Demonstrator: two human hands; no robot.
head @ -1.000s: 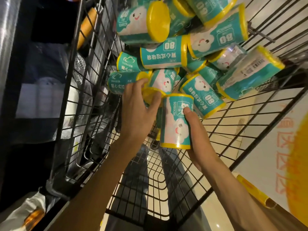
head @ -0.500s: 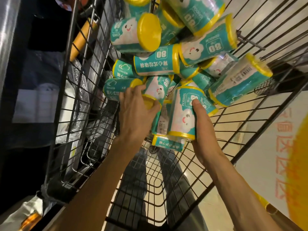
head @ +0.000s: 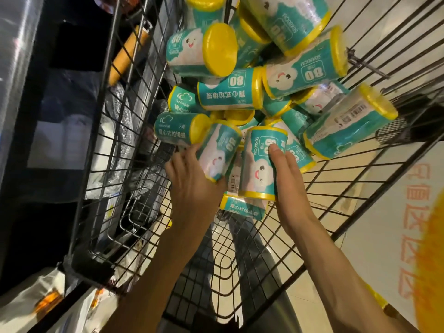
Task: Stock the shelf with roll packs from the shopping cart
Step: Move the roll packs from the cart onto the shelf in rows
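Two teal, yellow-capped plastic-wrapped roll packs sit in your grip, left hand (head: pixel 192 181) clasping one (head: pixel 219 152), right hand (head: pixel 288 179) the other (head: pixel 260 164), low in the black wire shopping cart (head: pixel 240 267). Pulling them could topple the piled packs (head: pixel 300 66) beyond.

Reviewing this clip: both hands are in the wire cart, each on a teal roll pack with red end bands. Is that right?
Not quite. The head view shows yellow end bands, not red. Otherwise it holds: the left hand grips one teal roll pack and the right hand holds another, both inside the wire cart.
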